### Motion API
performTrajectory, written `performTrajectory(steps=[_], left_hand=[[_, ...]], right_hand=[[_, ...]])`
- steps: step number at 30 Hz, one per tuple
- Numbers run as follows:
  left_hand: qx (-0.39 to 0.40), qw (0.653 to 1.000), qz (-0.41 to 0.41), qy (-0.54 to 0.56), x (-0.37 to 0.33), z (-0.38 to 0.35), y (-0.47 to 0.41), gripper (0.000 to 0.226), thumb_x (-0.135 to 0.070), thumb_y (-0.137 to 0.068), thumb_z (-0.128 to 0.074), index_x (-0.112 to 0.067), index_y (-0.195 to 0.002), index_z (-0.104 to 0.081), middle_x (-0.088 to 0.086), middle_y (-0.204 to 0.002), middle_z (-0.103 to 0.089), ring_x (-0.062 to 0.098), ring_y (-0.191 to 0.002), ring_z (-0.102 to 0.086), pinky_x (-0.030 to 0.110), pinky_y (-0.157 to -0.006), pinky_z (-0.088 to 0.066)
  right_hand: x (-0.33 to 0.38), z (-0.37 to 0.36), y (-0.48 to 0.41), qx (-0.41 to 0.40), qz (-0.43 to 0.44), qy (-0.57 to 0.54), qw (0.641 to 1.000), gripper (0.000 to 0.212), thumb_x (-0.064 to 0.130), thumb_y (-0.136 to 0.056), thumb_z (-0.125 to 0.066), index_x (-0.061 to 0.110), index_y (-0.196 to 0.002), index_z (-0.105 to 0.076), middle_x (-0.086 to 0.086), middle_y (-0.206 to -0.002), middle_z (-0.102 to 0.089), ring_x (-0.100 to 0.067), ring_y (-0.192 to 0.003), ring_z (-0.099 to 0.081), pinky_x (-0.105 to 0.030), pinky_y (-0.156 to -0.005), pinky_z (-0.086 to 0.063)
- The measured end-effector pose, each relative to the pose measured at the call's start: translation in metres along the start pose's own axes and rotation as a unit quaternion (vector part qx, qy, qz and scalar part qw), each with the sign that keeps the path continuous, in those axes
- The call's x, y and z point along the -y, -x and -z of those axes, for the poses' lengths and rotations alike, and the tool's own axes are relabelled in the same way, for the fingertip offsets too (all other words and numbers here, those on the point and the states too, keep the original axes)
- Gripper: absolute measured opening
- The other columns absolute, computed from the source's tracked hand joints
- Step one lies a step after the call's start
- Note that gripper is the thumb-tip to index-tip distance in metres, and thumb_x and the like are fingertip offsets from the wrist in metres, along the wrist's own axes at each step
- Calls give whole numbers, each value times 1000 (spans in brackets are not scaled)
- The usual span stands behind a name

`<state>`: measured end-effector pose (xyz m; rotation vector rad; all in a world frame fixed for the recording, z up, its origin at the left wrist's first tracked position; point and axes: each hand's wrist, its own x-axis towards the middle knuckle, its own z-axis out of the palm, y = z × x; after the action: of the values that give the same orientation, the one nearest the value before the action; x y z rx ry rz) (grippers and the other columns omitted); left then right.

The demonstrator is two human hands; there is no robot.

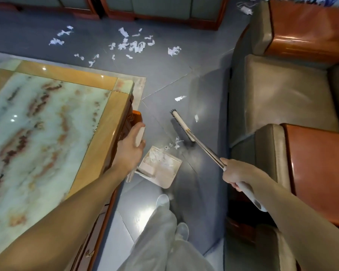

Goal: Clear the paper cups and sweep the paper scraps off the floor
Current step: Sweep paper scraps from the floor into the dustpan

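On the grey floor (184,79) off the corner of the table (114,106), torn white paper scraps (134,45) lie scattered towards the far cabinets (160,8), with a few beside the broom (181,126) head and a crumpled heap in the cream dustpan (165,173). The left hand (130,149) curls round the dustpan's upright handle. The right hand (236,173) grips the broom's metal shaft, fingers fully wrapped.

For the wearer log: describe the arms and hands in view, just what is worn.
The left arm and right arm are bare to the frame edge, no sleeves showing. The left hand and right hand wear no gloves; no watch, bracelet or ring is visible.
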<state>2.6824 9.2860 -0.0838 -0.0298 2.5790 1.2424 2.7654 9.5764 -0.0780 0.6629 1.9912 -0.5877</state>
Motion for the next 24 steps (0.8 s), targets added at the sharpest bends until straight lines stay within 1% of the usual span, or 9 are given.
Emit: performTrajectory(steps=[2, 4, 5, 9, 11, 13, 18, 21, 24], left_hand=[[-4, 1000, 12, -12, 3, 3, -6, 45, -21, -97, -51, -51, -128, -38, 20, -111, -64, 38, -91, -65, 46, -79, -56], [-5, 1000, 13, -19, 5, 7, -13, 44, -21, -97, -50, -48, -130, -38, 18, -107, -65, 25, -73, -66, 31, -64, -56], [-2, 1000, 15, -16, 5, 9, -16, 44, -21, -97, -50, -48, -130, -39, 18, -105, -65, 25, -71, -66, 30, -61, -55], [1, 1000, 26, -1, 2, 18, -34, 48, -22, -96, -53, -58, -125, -38, 25, -115, -61, 47, -100, -59, 54, -85, -53], [2, 1000, 25, 7, 0, 25, -41, 53, -23, -96, -54, -69, -114, -36, 25, -116, -60, 50, -101, -57, 57, -84, -52], [16, 1000, 12, -8, 0, 30, -50, 51, -25, -95, -54, -68, -114, -34, 19, -118, -61, 47, -101, -59, 56, -84, -53], [43, 999, -1, -1, -8, 36, -56, 49, -22, -96, -54, -65, -113, -37, 4, -127, -57, 29, -76, -59, 49, -78, -56], [26, 1000, -6, 12, -11, 36, -58, 49, -22, -96, -53, -65, -112, -37, 7, -113, -62, 19, -67, -54, 42, -68, -57], [19, 999, -19, 42, -27, 31, -68, 48, -21, -96, -52, -66, -106, -40, 3, -108, -62, 19, -66, -56, 37, -60, -56]], right_hand=[[10, 4, -20, -6, -3, 32, 999, 64, -8, -83, -38, 23, -139, -33, -17, -86, -56, -25, -63, -49, -24, -46, -39], [21, 5, -35, 10, -9, 27, 1000, 66, -8, -81, -37, 23, -139, -33, -17, -88, -55, -26, -67, -48, -27, -51, -37], [26, 3, -39, 19, -9, 17, 1000, 71, -9, -81, -38, 24, -143, -31, -16, -88, -54, -26, -68, -47, -28, -50, -36], [45, -13, -32, 74, 16, -5, 997, 73, -4, -82, -48, 24, -146, -29, -13, -86, -56, -20, -64, -50, -27, -47, -38], [50, -21, -22, 98, -9, -7, 995, 74, -2, -84, -48, 29, -146, -26, -14, -92, -57, -16, -60, -49, -21, -45, -38], [50, -26, -11, 124, -16, -8, 992, 80, 0, -84, -49, 35, -149, -20, -13, -92, -60, -11, -54, -47, -19, -44, -40], [41, -8, 21, 156, 5, 21, 988, 88, 2, -84, -48, 45, -151, -10, -6, -76, -62, -8, -44, -47, -22, -47, -45], [39, 6, 29, 148, 10, 13, 989, 86, 3, -85, -49, 43, -151, -10, -3, -69, -59, -8, -45, -48, -23, -50, -47], [40, 19, 28, 119, 12, 34, 992, 86, 3, -86, -45, 43, -152, -6, -7, -71, -63, -12, -47, -50, -26, -51, -48]])
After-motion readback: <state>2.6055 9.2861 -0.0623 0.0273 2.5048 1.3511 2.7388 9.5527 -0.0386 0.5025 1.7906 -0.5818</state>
